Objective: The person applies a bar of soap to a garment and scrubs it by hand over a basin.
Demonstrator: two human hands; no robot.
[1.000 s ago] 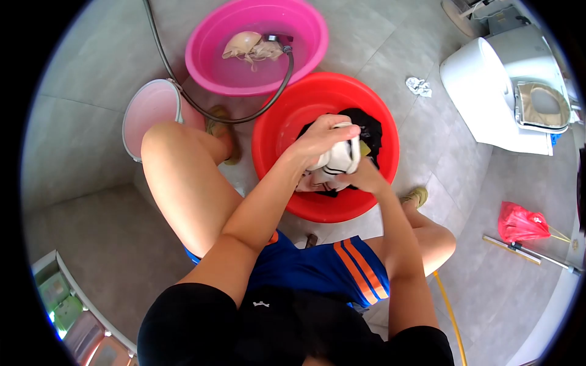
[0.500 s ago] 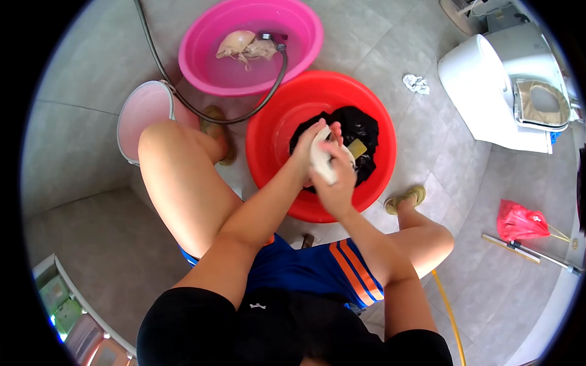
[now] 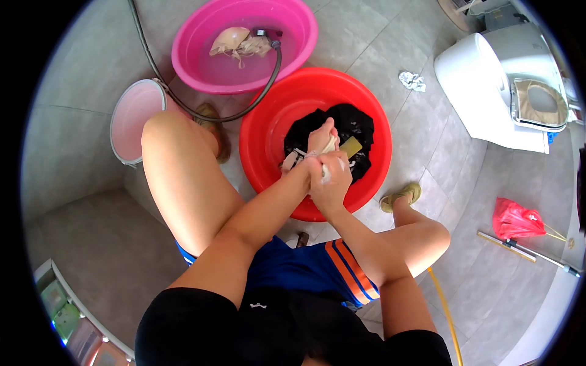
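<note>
Grey tiles (image 3: 452, 183) surround the red tub (image 3: 262, 119). Above it, the right hand (image 3: 331, 182) grips white cloth (image 3: 330, 144) against the left hand (image 3: 319, 138), whose hold is unclear. Suds (image 3: 326, 175) suggest rubbing is underway; black clothes (image 3: 355, 124) lie unheld inside the tub.

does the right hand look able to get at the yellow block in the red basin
Probably yes: the yellow block lies uncovered on the black cloth, close by the right hand, with nothing seen between, though that hand seems busy with the white cloth.
</note>
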